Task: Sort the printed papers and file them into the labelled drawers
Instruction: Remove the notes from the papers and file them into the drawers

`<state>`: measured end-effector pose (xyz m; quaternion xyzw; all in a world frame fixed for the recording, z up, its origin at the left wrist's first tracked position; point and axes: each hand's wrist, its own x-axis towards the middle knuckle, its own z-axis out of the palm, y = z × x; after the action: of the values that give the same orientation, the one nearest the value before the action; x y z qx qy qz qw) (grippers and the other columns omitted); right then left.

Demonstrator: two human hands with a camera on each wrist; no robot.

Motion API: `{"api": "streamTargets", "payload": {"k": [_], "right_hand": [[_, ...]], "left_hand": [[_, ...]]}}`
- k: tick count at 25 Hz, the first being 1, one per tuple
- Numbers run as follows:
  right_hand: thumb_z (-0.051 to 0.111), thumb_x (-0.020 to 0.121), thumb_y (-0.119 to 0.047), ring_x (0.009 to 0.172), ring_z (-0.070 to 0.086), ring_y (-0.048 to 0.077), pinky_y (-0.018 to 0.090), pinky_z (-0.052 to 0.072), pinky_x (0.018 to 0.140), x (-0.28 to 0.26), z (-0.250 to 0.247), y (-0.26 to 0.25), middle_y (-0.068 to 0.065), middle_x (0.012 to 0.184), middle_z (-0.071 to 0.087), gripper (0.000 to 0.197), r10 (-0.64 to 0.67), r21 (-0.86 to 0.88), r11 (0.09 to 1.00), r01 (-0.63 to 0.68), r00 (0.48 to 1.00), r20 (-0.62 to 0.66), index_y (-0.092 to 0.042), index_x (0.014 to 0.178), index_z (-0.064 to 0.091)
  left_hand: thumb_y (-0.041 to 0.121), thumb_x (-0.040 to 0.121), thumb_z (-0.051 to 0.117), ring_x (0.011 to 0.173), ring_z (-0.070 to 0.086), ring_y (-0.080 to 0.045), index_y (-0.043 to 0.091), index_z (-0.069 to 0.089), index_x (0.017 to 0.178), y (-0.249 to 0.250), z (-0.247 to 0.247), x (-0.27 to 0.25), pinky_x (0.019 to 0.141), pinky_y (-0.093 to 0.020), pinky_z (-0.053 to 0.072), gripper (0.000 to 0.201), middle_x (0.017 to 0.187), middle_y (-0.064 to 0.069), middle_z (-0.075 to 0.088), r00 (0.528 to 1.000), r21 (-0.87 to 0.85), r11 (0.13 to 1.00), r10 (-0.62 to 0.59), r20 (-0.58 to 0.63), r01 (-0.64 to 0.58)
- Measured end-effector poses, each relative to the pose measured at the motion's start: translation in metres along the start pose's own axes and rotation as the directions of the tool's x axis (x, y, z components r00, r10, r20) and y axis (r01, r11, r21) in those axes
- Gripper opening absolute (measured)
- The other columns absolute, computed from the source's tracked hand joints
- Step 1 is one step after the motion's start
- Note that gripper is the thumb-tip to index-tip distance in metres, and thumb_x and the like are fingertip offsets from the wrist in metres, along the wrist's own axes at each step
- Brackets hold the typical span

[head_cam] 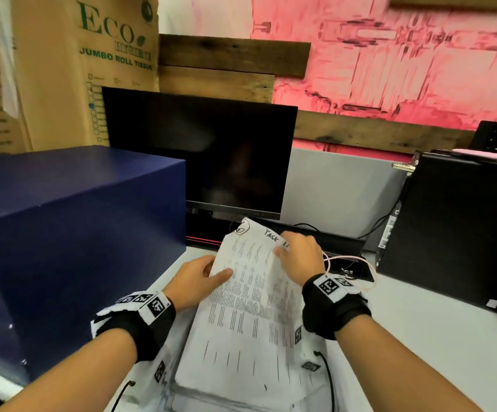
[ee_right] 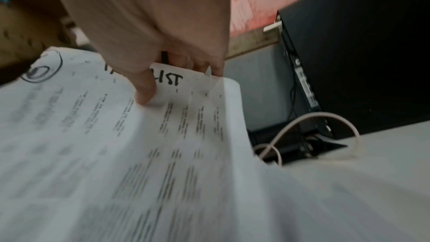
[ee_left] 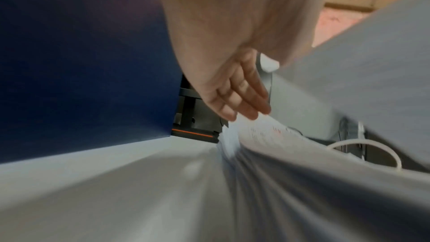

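I hold a sheaf of printed papers tilted up off the white desk. The top sheet carries rows of small print, a circled mark and handwritten "TASK LIST". My left hand grips its left edge, thumb on top and fingers underneath. My right hand pinches the top right corner, thumb on the front, fingers behind. The sheets are blurred. More white sheets lie under the lifted ones. No drawer label shows.
A large dark blue box stands close on the left. Behind the papers are a black monitor and a grey partition. A black computer tower stands at the right, with a looped pale cable beside it. Cardboard boxes are stacked at back left.
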<state>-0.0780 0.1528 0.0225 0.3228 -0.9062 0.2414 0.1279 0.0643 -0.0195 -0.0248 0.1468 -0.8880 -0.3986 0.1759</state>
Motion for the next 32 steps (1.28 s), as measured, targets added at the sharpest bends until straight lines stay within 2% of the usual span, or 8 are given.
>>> {"api": "streamTargets", "payload": {"k": [7,12,15,17,22,25,28,32], "right_hand": [[0.061,0.092,-0.027,0.096,0.056,0.032,0.039,0.049,0.080,0.013,-0.091,-0.025,0.008,0.098,0.067,0.015,0.028,0.193,0.981,-0.002,0.991,-0.128,-0.013,0.097,0.062],[0.075,0.081,-0.035,0.114,0.053,0.031,0.040,0.045,0.092,0.001,-0.100,-0.028,0.009,0.123,0.059,0.057,0.172,0.343,0.935,-0.090,0.961,-0.215,-0.012,0.126,0.049],[0.077,0.081,-0.032,0.111,0.052,0.025,0.040,0.042,0.093,-0.012,-0.096,-0.038,0.005,0.131,0.049,0.082,0.315,0.784,0.559,-0.270,0.944,0.100,-0.007,0.143,0.030],[0.072,0.084,-0.031,0.108,0.061,0.025,0.044,0.047,0.094,-0.019,-0.093,-0.054,0.006,0.128,0.060,0.069,0.098,0.864,0.318,-0.389,0.920,0.379,-0.006,0.140,0.041],[0.052,0.097,-0.027,0.107,0.067,0.022,0.037,0.057,0.084,-0.028,-0.104,-0.142,0.006,0.120,0.068,0.035,-0.295,0.943,0.120,-0.312,0.895,0.334,-0.015,0.129,0.057],[0.051,0.096,-0.040,0.096,0.071,0.022,0.032,0.058,0.072,-0.034,-0.110,-0.195,0.006,0.111,0.072,0.035,-0.376,0.953,0.201,-0.227,0.880,0.290,-0.018,0.122,0.060],[0.061,0.094,-0.023,0.092,0.070,0.025,0.033,0.058,0.070,-0.039,-0.093,-0.236,0.011,0.114,0.070,0.033,-0.343,0.950,0.283,-0.134,0.911,0.231,-0.006,0.122,0.061],[0.062,0.092,-0.007,0.096,0.067,0.028,0.038,0.056,0.077,-0.041,-0.073,-0.259,0.011,0.116,0.067,0.030,-0.217,0.946,0.272,-0.176,0.946,0.239,-0.001,0.122,0.060]], "left_hand": [[0.026,0.089,0.067,0.089,0.070,-0.010,0.024,0.070,0.100,0.025,-0.058,-0.037,0.088,-0.038,0.055,0.012,0.097,0.008,0.074,0.997,-0.134,0.989,-0.069,-0.019,0.066],[0.024,0.093,0.062,0.092,0.069,-0.012,0.021,0.067,0.107,0.035,-0.085,-0.063,0.089,-0.039,0.054,0.015,0.102,0.006,0.072,0.981,-0.201,0.979,-0.066,-0.180,0.029],[0.023,0.095,0.059,0.095,0.067,-0.013,0.019,0.064,0.114,0.045,-0.109,-0.083,0.090,-0.038,0.054,0.020,0.108,0.003,0.071,0.964,-0.248,0.969,-0.068,-0.257,0.002],[0.024,0.095,0.058,0.097,0.068,-0.013,0.021,0.064,0.117,0.057,-0.128,-0.096,0.091,-0.040,0.054,0.022,0.109,0.005,0.071,0.962,-0.253,0.967,-0.036,-0.272,-0.035],[0.025,0.093,0.061,0.097,0.069,-0.016,0.018,0.065,0.117,0.079,-0.205,-0.146,0.088,-0.042,0.055,0.025,0.109,0.002,0.072,0.912,-0.202,0.975,0.003,-0.410,-0.094],[0.027,0.093,0.061,0.092,0.070,-0.020,0.015,0.066,0.115,0.078,-0.250,-0.177,0.085,-0.040,0.057,0.025,0.106,0.000,0.072,0.845,-0.184,0.983,-0.081,-0.528,-0.021],[0.032,0.093,0.062,0.071,0.064,-0.021,0.015,0.070,0.101,0.064,-0.271,-0.202,0.065,-0.033,0.051,0.021,0.088,-0.001,0.072,0.859,-0.184,0.979,-0.165,-0.484,0.085],[0.043,0.099,0.044,0.084,0.067,-0.021,0.003,0.065,0.105,0.026,-0.274,-0.210,0.063,-0.027,0.058,0.045,0.094,-0.008,0.071,0.808,-0.479,0.866,-0.382,-0.449,0.143]]}}
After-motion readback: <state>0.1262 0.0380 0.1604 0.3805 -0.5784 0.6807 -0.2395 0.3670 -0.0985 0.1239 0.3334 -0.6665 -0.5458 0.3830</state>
